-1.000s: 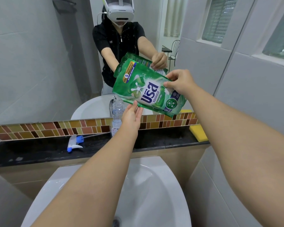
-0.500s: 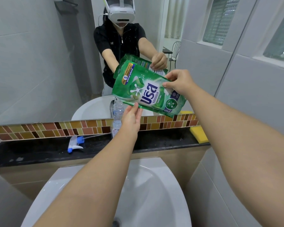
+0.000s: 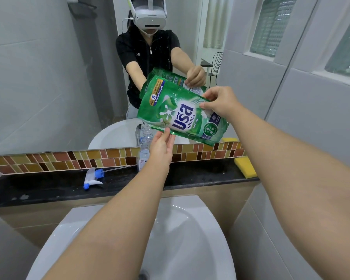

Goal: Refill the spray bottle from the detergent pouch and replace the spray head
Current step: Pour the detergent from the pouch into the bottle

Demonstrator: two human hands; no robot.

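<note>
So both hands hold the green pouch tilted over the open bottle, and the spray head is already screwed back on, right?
Not quite. The head view shows the spray head lying off on the black ledge, not screwed on. The rest holds: the left hand and right hand hold the green pouch tilted over the open bottle.

- The green detergent pouch (image 3: 182, 116) carries a large white Thai brand word across its front, with a smaller line of Thai script beside it.
- Near its upper left corner, a white "5" sits in a blue circle on a yellow band of Thai print, too small to read.
- The spray bottle (image 3: 144, 150) has a small label, illegible.
</note>
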